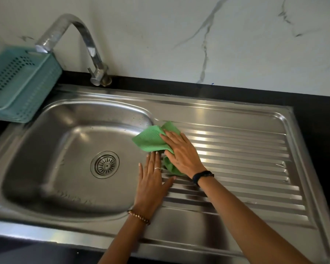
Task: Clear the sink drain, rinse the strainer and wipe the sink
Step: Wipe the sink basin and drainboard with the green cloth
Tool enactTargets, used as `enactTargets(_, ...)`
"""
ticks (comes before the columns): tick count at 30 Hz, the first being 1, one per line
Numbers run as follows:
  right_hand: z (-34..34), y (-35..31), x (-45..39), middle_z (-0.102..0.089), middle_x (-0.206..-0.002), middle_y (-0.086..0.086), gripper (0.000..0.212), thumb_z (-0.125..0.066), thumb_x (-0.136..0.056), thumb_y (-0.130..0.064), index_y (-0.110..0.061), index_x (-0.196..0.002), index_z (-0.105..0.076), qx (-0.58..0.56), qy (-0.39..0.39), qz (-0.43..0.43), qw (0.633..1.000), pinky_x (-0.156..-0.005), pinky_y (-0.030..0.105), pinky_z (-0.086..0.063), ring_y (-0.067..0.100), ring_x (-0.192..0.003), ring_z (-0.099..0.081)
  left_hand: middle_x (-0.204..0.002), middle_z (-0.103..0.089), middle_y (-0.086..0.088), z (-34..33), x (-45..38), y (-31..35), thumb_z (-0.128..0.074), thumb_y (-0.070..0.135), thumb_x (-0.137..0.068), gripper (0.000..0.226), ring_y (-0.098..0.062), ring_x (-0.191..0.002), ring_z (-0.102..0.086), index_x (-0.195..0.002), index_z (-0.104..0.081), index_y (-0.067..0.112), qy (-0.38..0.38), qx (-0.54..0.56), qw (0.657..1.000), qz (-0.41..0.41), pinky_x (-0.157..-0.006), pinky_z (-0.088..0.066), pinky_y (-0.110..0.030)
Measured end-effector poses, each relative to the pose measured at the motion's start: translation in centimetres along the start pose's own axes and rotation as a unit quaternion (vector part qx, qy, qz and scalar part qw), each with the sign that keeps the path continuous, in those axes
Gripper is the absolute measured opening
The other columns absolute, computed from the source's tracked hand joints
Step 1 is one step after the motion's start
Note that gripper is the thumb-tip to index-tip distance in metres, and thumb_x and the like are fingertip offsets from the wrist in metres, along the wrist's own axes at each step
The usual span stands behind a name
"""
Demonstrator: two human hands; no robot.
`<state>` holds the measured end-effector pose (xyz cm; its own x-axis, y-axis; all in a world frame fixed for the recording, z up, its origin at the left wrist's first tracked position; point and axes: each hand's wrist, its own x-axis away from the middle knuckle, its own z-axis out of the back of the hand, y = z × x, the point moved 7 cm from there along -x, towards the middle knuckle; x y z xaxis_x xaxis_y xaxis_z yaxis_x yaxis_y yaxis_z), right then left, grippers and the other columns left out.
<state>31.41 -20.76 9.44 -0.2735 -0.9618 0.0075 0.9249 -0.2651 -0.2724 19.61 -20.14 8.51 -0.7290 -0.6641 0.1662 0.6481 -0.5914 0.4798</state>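
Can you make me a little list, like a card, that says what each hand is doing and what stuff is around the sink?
place: steel sink with a ridged draining board
right hand: flat on a green cloth, pressing it at the edge between bowl and board
left hand: open, palm down on the sink edge, beside the cloth
drain strainer: sitting in the drain hole
tap: no water seen coming out
basket: teal plastic, at the left of the sink
wrists: beaded bracelet on the left, dark band on the right

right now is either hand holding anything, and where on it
The right hand presses flat on the middle of the green cloth, pinning it at the drainboard edge, not gripping it. The left hand lies flat, holding nothing.
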Motion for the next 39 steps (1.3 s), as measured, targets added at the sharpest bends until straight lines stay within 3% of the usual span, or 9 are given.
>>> enactTargets(5, 3.2, 8.7, 6.5, -0.035, -0.151, 0.004, 0.05, -0.038, -0.097, -0.031, -0.021, -0.144, -0.028, -0.023, 0.047, -0.088, 0.995, -0.12, 0.035, -0.007, 0.017, -0.141, -0.029, -0.157, 0.013, -0.003, -2.9, -0.1, 7.2, -0.035, 0.069, -0.081, 0.093, -0.013, -0.134, 0.028, -0.145, 0.011, 0.02, -0.031, -0.04, 0.996, -0.067, -0.11, 0.021, -0.037)
enactTargets(8, 5.0, 14.1, 10.7, -0.037, -0.15, 0.004, 0.049, -0.041, -0.096, -0.027, -0.023, -0.144, -0.03, -0.026, 0.063, -0.131, 0.989, -0.118, 0.033, -0.002, 0.016, -0.14, -0.03, -0.156, 0.018, 0.0, -6.2, 0.2, 12.0, -0.037, 0.075, -0.075, 0.095, -0.02, -0.14, 0.024, -0.144, 0.011, 0.03, -0.085, -0.064, 0.989, -0.099, -0.109, 0.021, -0.048)
enactTargets(13, 7.4, 22.1, 16.7, -0.024, -0.156, 0.004, 0.049, -0.034, -0.096, -0.031, -0.024, -0.145, -0.027, 0.058, 0.065, -0.237, 0.968, -0.118, 0.049, -0.003, 0.02, -0.143, -0.022, -0.153, 0.026, -0.002, -9.0, 0.7, 14.2, -0.041, 0.081, -0.066, 0.104, -0.035, -0.138, 0.027, -0.134, 0.024, 0.038, -0.13, -0.11, 0.981, -0.09, -0.108, 0.017, -0.061)
enactTargets(18, 7.8, 23.6, 18.4, -0.024, -0.155, 0.011, 0.053, -0.029, -0.097, -0.037, -0.017, -0.146, -0.025, 0.099, 0.058, -0.308, 0.945, -0.117, 0.05, 0.001, 0.025, -0.145, -0.016, -0.14, 0.035, 0.007, -8.7, 0.9, 14.0, -0.002, 0.098, -0.034, 0.119, -0.032, -0.138, 0.027, -0.132, 0.027, 0.036, -0.134, -0.104, 0.981, -0.092, -0.108, 0.017, -0.059)
enactTargets(21, 7.9, 23.2, 19.6, -0.027, -0.153, 0.017, 0.058, -0.03, -0.097, -0.037, -0.006, -0.145, -0.023, 0.084, 0.072, -0.353, 0.929, -0.117, 0.05, 0.0, 0.026, -0.145, -0.016, -0.144, 0.033, 0.005, -8.3, 0.8, 12.8, -0.008, 0.097, -0.039, 0.12, -0.03, -0.14, 0.025, -0.137, 0.023, 0.035, -0.124, -0.079, 0.986, -0.076, -0.107, 0.017, -0.06)
enactTargets(25, 7.3, 21.6, 20.7, -0.026, -0.152, 0.02, 0.057, -0.032, -0.097, -0.034, -0.004, -0.144, -0.025, 0.044, 0.091, -0.376, 0.921, -0.117, 0.049, 0.0, 0.029, -0.144, -0.016, -0.152, 0.024, 0.0, -5.9, 1.6, 8.4, -0.022, 0.087, -0.053, 0.113, -0.026, -0.141, 0.022, -0.145, 0.01, 0.03, -0.05, -0.061, 0.997, -0.02, -0.109, 0.015, -0.058)
enactTargets(28, 6.5, 19.7, 19.5, -0.022, -0.154, 0.02, 0.056, -0.032, -0.097, -0.033, -0.005, -0.145, -0.023, 0.026, 0.094, -0.37, 0.924, -0.117, 0.049, 0.0, 0.031, -0.144, -0.016, -0.157, 0.014, -0.008, -3.7, 2.4, 4.5, -0.012, 0.096, -0.045, 0.124, -0.027, -0.142, 0.018, -0.146, 0.008, 0.026, -0.019, -0.059, 0.998, 0.034, -0.11, 0.014, -0.056)
enactTargets(34, 3.0, 9.0, 9.9, -0.017, -0.156, 0.016, 0.055, -0.027, -0.097, -0.037, -0.007, -0.144, -0.026, -0.022, 0.069, -0.232, 0.97, -0.12, 0.047, -0.003, 0.027, -0.145, -0.012, -0.158, 0.007, -0.01, -1.1, 3.9, 0.0, -0.054, 0.073, -0.066, 0.114, -0.024, -0.145, 0.005, -0.147, 0.003, 0.015, 0.0, 0.019, 0.993, 0.113, -0.116, -0.001, -0.051)
enactTargets(39, 0.6, -0.6, 1.8, -0.016, -0.156, 0.016, 0.055, -0.029, -0.097, -0.036, -0.008, -0.144, -0.025, -0.042, 0.027, -0.107, 0.993, -0.119, 0.045, 0.003, 0.026, -0.146, -0.01, -0.158, 0.008, -0.007, -1.1, 4.4, -0.7, -0.053, 0.064, -0.076, 0.105, -0.017, -0.145, 0.006, -0.147, 0.003, 0.011, 0.007, 0.031, 0.996, 0.089, -0.117, 0.003, -0.037)
